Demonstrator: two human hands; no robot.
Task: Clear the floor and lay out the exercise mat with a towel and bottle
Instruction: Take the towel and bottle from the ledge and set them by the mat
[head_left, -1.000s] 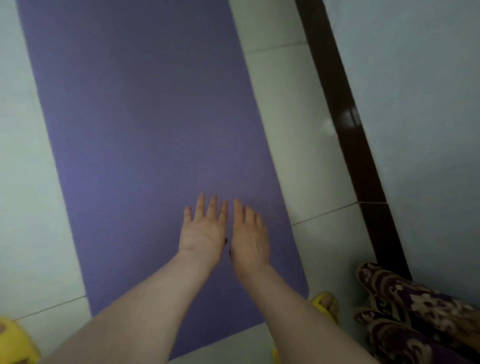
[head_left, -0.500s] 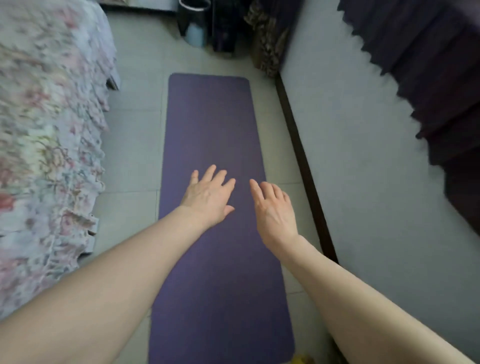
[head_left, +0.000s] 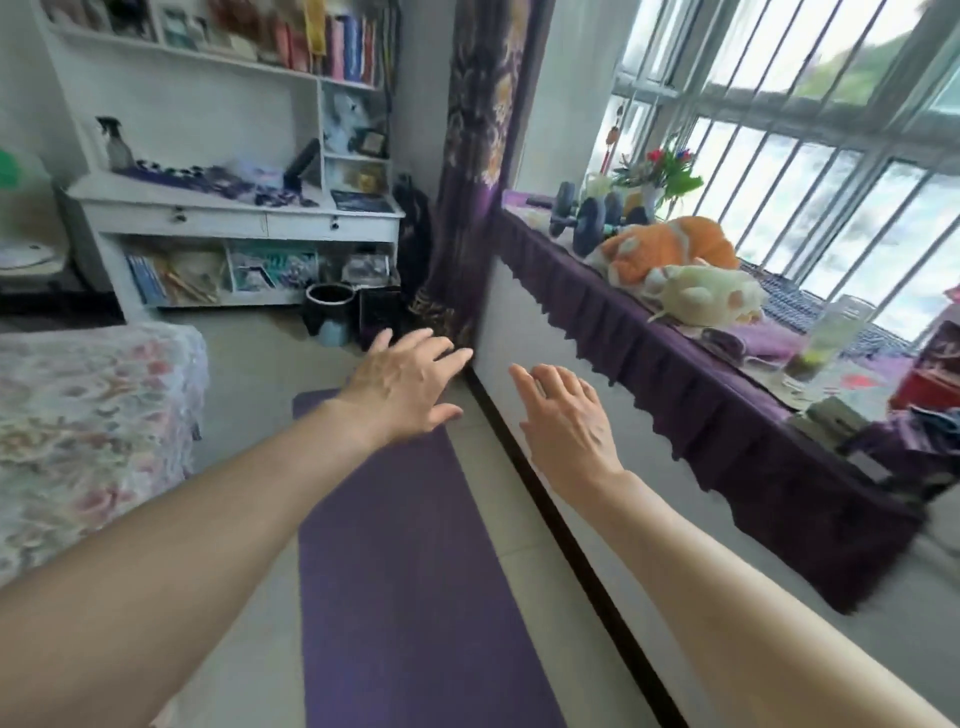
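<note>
The purple exercise mat (head_left: 405, 571) lies unrolled and flat on the tiled floor (head_left: 249, 395), running lengthwise just beside the dark skirting strip (head_left: 561, 525) at the foot of the wall, with the flowered bed (head_left: 88, 415) on its other side. Neither towel nor bottle is on it yet.

Above the mat's far half hangs the left hand (head_left: 402, 382), fingers spread wide and holding nothing; the right hand (head_left: 566, 415) is out over the skirting, also spread and empty. Both reach toward the window ledge (head_left: 675, 364) that rises on the wall side of the mat.

On that ledge, a folded pinkish-purple towel (head_left: 753, 340) sits beside a clear glass bottle (head_left: 831, 332) with something greenish in the bottom. I would guess these are the two things wanted next.

The trouble I foresee is up there. The bottle looks tall and narrow, and it stands close against the towel, so a tug on the cloth could tip it over onto the ledge or off toward the mat. If it is glass with liquid in it, that means a spill or a break on tile. The plush toys (head_left: 675, 265) and dumbbells (head_left: 582, 218) crowd the ledge further along from the mat, so a careless sweep of the arm might knock them too. The ledge's purple cover (head_left: 753, 447) hangs loose, and could drag everything if caught.
</note>
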